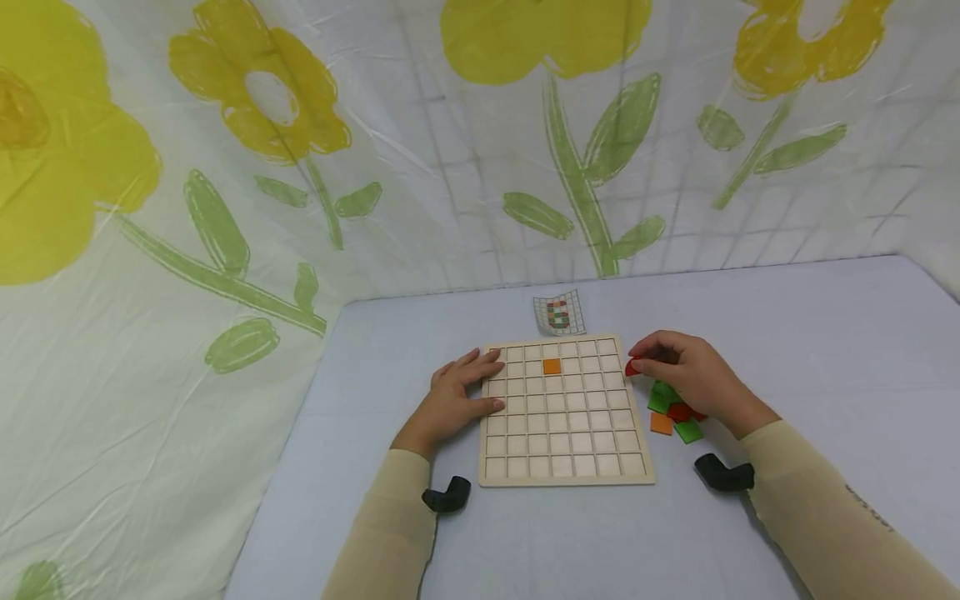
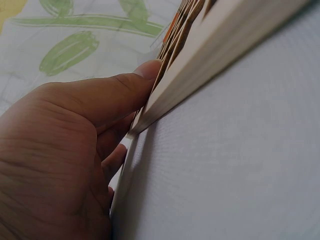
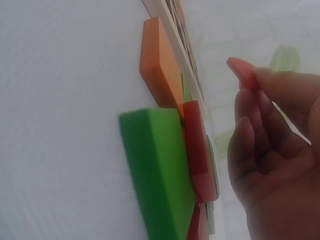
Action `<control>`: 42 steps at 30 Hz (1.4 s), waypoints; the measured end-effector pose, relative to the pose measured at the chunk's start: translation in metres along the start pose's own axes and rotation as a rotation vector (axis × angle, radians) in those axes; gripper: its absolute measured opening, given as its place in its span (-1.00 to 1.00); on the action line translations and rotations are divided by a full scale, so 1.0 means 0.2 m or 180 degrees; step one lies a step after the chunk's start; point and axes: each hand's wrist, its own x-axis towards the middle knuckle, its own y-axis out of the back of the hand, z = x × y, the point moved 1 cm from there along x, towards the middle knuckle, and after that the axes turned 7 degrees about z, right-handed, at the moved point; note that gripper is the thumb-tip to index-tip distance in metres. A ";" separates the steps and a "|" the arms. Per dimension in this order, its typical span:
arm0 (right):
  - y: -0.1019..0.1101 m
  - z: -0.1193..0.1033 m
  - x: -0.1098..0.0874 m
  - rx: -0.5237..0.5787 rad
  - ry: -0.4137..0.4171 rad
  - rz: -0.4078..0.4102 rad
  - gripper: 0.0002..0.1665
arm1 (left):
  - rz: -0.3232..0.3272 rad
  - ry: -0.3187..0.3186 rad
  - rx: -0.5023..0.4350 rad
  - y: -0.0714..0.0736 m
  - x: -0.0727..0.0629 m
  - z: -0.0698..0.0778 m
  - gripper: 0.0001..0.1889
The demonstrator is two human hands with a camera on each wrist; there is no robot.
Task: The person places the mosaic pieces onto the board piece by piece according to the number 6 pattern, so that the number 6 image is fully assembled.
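A wooden grid board [image 1: 566, 482] lies flat on the table, one orange square tile [image 1: 552, 367] set in a cell of its second row. My left hand [image 1: 450, 404] rests at the board's left edge, fingertips and thumb over the rim. In the left wrist view, its thumb [image 2: 117, 95] lies against the board's side frame [image 2: 200, 65]. Just past the board's right edge, my right hand [image 1: 701, 379] pinches a small red tile [image 1: 633, 367] with a curved side between thumb and fingertips. The right wrist view shows this red tile [image 3: 242, 72] raised above the loose pieces.
Beside the board's right edge lies a loose pile of red, green and orange tiles, with an orange square [image 1: 661, 423] and a green tile [image 1: 688, 431] at its near side. A small paper card [image 1: 558, 313] with a coloured grid pattern lies behind the board. A flower-printed curtain [image 1: 465, 208] hangs behind the table.
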 end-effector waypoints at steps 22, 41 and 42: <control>-0.08 -0.10 0.00 0.0172 0.0084 -0.0097 -0.82 | -0.0011 0.0022 -0.0011 0.01 0.00 0.00 -0.29; -0.17 -0.21 0.01 0.0355 0.0326 -0.0287 -0.85 | 0.0006 -0.0001 -0.0023 0.00 0.00 0.01 -0.30; -0.17 -0.22 0.02 0.0351 0.0338 -0.0296 -0.84 | 0.0004 0.0002 -0.0024 0.00 0.00 0.01 -0.30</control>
